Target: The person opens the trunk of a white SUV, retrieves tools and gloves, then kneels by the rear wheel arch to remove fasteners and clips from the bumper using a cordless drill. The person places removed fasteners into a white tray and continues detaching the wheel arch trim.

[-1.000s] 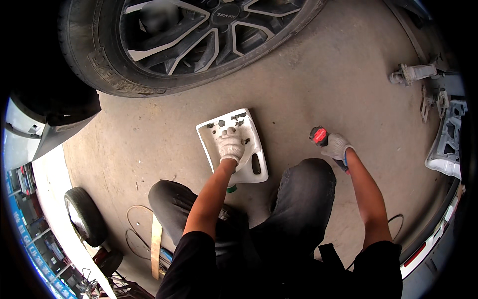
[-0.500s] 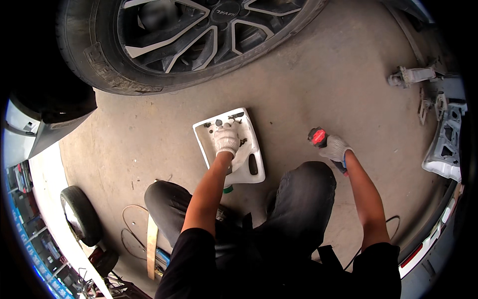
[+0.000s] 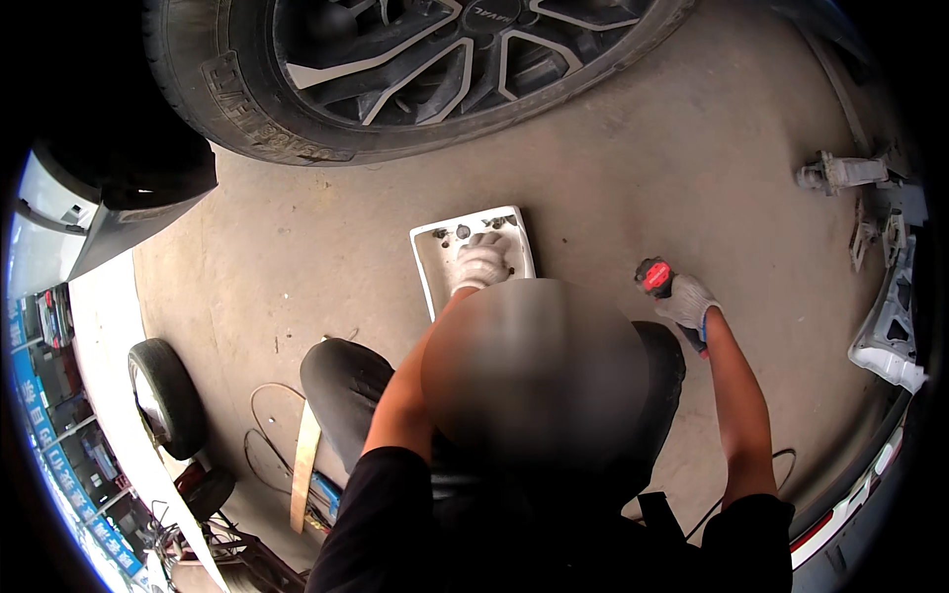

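My left hand [image 3: 481,261], in a white knitted glove, reaches into a white plastic tray [image 3: 419,259] on the floor. Its fingers look loosely stretched out over the tray bottom, with nothing visible in them. Small dark fasteners [image 3: 463,232] lie along the tray's far side, just beyond the fingertips. A blurred patch covers the near part of the tray and some of my lap. Off to the right, my gloved right hand [image 3: 689,300] is closed around a black-and-red cordless power tool [image 3: 654,278], held above the floor away from the tray.
A large car wheel [image 3: 415,138] stands at the far side. Left are a loose tire [image 3: 168,400], a wooden strip [image 3: 304,469] and a thin cable [image 3: 259,465]. Metal brackets [image 3: 842,174] and a white body panel [image 3: 895,326] lie along the right edge.
The whole view has shifted, moving the scene rightward. My left fingers look more stretched out inside the tray. My right hand keeps its hold on the power tool. A blurred patch has appeared over my lap.
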Available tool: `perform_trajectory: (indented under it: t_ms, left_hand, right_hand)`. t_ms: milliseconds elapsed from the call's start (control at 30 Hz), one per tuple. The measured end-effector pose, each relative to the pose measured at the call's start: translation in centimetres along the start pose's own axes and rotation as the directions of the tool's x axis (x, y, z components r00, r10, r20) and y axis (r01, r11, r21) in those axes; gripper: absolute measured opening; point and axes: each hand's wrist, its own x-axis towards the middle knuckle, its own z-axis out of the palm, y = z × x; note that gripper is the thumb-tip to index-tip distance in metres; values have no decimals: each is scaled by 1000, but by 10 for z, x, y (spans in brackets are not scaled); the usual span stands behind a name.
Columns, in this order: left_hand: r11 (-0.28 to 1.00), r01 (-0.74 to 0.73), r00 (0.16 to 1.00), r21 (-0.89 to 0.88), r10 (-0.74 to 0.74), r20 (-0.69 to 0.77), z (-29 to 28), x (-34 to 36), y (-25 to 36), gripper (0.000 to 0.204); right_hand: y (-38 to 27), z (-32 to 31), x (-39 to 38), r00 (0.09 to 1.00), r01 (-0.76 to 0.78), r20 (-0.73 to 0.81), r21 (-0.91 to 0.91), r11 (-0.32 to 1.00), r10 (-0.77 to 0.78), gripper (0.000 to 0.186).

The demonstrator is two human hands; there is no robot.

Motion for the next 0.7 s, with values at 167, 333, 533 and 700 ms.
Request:
perform_trajectory:
  t_ms: [167,333,533,700]
  left_hand:
    - [825,161,983,-542,-182,16,-22,-20,-67,36]
    - [932,307,885,-195,-204,418,-25,-50,-50,31]
    - [985,165,861,51,-170,479,-6,-74,-12,34]
    - [980,198,927,19,-193,321,3,-71,-2,40]
  right_hand:
    - [9,2,3,1000,25,-12,67,997,-24,33]
    - [2,-7,-1,999,25,18,113,993,-27,33]
    - [2,-7,0,999,53,-13,23,998,-53,34]
    - [2,-5,1,999,34,3,13,999,-34,32]
